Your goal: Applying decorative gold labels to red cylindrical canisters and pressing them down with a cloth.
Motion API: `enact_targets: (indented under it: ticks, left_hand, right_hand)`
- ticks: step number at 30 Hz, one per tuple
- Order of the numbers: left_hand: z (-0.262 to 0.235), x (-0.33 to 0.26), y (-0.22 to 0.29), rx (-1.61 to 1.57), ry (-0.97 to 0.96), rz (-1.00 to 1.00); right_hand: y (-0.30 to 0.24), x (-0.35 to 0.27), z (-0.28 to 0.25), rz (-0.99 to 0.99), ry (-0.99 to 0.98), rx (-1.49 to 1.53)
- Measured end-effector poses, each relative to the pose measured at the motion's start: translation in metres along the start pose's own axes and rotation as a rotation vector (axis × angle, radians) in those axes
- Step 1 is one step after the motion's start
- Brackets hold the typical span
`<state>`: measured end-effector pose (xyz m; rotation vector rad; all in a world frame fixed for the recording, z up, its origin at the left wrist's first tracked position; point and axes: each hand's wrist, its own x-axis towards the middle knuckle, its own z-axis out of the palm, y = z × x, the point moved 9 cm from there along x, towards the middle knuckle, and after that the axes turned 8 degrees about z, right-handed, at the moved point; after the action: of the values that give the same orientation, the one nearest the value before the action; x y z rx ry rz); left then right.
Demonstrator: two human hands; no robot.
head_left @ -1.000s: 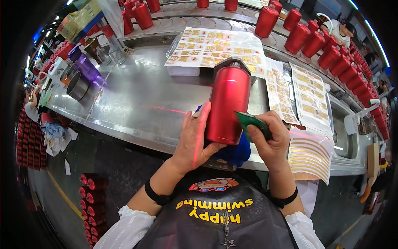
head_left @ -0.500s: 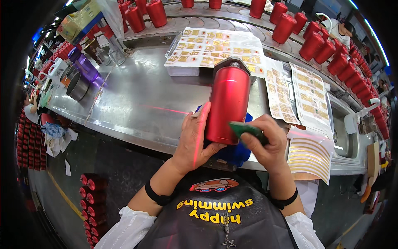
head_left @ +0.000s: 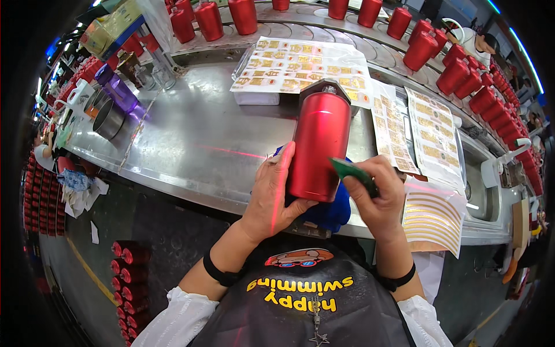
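A glossy red bottle [head_left: 319,144] leans away from me, its neck resting in a dark angular stand [head_left: 310,90]. My left hand [head_left: 267,199] is closed round its lower left side, thumb under the base. In my right hand [head_left: 383,196] is a thin green scraper [head_left: 351,172], pinched between thumb and fingers. The scraper's pointed corner lies at the bottle's lower right side; whether it touches I cannot tell. Behind the bottle's base, a bunched blue cloth [head_left: 340,215] sits at the table edge.
Sheets of gold decals [head_left: 300,61] lie behind the stand, with more sheets [head_left: 432,130] to the right. A sheet of curved gold strips [head_left: 430,217] overhangs the front edge beside a sink [head_left: 490,196]. Red bottles [head_left: 421,51] line a conveyor [head_left: 324,30]. A purple bottle [head_left: 118,89] stands left.
My right hand and the scraper have shifted slightly up and to the right along the bottle. My left hand stays in place. Bottles on the conveyor have moved rightward.
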<state>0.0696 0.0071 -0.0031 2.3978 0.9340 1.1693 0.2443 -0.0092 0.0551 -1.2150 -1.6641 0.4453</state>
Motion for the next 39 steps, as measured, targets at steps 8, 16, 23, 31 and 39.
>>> enact_targets:
  ticks: [8, 16, 23, 31, 39]
  left_hand:
    - [-0.0001, 0.0002, -0.001, -0.016, 0.01, -0.002]
    - [0.0003, 0.0004, -0.0019, -0.019, 0.005, -0.013]
    - [-0.0008, 0.0015, 0.0, -0.041, 0.009, -0.012]
    - [-0.0008, 0.0009, -0.0009, -0.04, 0.012, -0.02]
    - [-0.0019, 0.0015, 0.0005, -0.052, 0.021, -0.027]
  right_hand:
    - [-0.0087, -0.0017, 0.0082, -0.027, -0.097, 0.045]
    - [-0.0097, -0.0024, 0.0099, -0.014, -0.12, 0.072]
    - [-0.0097, -0.0023, 0.0102, -0.004, -0.125, 0.089]
    - [-0.0104, -0.0028, 0.01, -0.014, -0.123, 0.077]
    - [-0.004, -0.0039, 0.0108, -0.009, -0.133, 0.142]
